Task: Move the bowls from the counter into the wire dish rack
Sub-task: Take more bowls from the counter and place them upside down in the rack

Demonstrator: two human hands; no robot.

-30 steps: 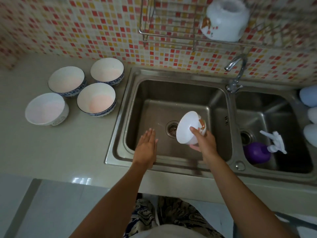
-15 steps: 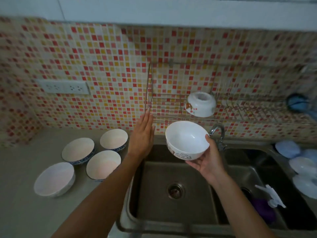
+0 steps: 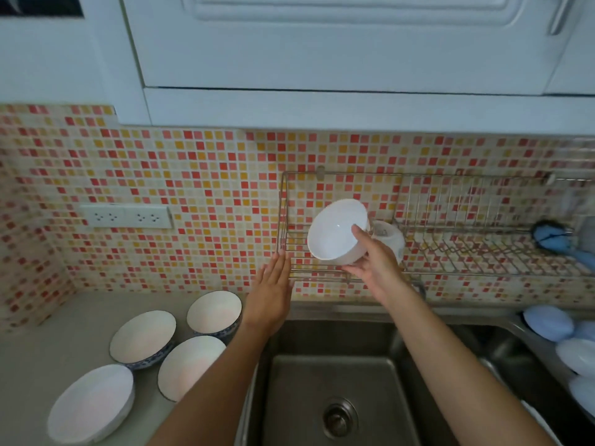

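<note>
My right hand (image 3: 375,263) grips a white bowl (image 3: 335,231), tilted with its mouth toward me, at the left part of the wire dish rack (image 3: 467,249) on the tiled wall. Just behind it in the rack sits another white bowl (image 3: 391,235), upside down and partly hidden. My left hand (image 3: 270,294) is flat with fingers together, fingertips at the rack's lower left corner, holding nothing. Several bowls stand on the counter at the left: a plain white one (image 3: 90,403) and three blue-rimmed ones (image 3: 143,338), (image 3: 214,312), (image 3: 190,366).
A steel double sink (image 3: 335,381) lies below the rack, its tap mostly hidden behind my right arm. A blue brush (image 3: 550,238) hangs at the rack's right end. Pale blue and white rounded items (image 3: 547,323) sit at the right counter edge. A wall socket strip (image 3: 125,216) is at the left.
My right hand has raised the white bowl from over the sink up to the rack and tilted it. My left hand rose alongside to the rack's corner. The view has tilted upward.
</note>
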